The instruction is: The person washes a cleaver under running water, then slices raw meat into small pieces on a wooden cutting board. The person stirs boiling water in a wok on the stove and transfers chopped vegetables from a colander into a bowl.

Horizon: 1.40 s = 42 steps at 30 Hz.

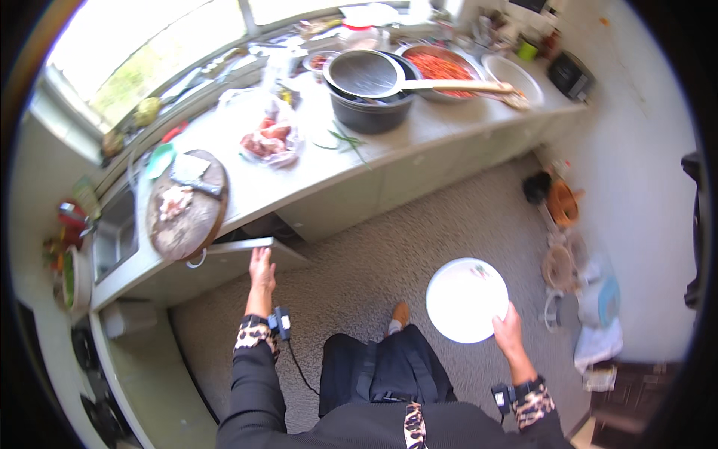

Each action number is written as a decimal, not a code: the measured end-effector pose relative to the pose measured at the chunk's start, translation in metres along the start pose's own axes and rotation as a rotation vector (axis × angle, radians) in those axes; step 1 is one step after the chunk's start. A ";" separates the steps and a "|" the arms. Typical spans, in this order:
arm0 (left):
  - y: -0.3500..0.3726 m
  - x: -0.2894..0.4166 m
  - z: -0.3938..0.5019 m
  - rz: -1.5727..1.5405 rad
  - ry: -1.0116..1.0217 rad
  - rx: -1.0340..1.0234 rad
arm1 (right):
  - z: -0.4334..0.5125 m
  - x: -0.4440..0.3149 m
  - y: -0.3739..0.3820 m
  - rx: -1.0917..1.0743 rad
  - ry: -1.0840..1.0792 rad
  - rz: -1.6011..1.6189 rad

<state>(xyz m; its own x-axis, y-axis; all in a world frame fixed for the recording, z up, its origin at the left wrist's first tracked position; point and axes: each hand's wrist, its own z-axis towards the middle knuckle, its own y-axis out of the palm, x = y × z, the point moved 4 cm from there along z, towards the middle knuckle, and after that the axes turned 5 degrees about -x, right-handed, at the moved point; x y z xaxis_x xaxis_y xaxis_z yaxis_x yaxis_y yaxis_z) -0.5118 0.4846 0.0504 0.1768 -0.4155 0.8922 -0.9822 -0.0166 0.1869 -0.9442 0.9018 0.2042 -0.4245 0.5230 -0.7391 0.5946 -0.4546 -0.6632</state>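
My right hand [508,330] grips the rim of a round white plate [466,303] with a small printed flower design, held above the floor on my right. My left hand [262,276] is outstretched, its fingertips at the top edge of an opened cabinet door [247,253] below the counter. It holds nothing, and the thumb stands apart from the fingers. Behind the door the cabinet's dark inside shows only partly. Above it on the counter, a round wooden chopping board [193,230] bears a cleaver [193,175] and a small heap of cut meat [175,202].
The counter [263,193] carries raw meat in a plastic bag [270,140], green scallion pieces [349,141], a dark pot [370,115] with a strainer [364,73] on top, and a basin of shredded orange-red food [440,67]. A sink [116,238] is left. Baskets [558,266] line the right wall.
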 end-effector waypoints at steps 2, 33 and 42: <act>-0.019 0.006 -0.025 0.118 -0.026 0.062 | -0.022 0.009 -0.011 -0.089 0.090 -0.070; -0.204 -0.042 -0.202 0.229 -0.080 -0.056 | 0.038 -0.343 0.226 -1.022 -0.283 0.075; 0.156 -0.060 -0.162 0.611 -0.111 -0.562 | 0.069 0.039 -0.051 -0.427 0.346 0.369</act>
<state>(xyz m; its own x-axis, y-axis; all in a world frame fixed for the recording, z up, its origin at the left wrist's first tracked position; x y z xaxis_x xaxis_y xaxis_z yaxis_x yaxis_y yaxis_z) -0.6651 0.6548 0.0923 -0.4127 -0.2920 0.8628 -0.7201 0.6846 -0.1128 -1.0383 0.8952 0.2012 0.0607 0.6213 -0.7812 0.9078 -0.3597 -0.2155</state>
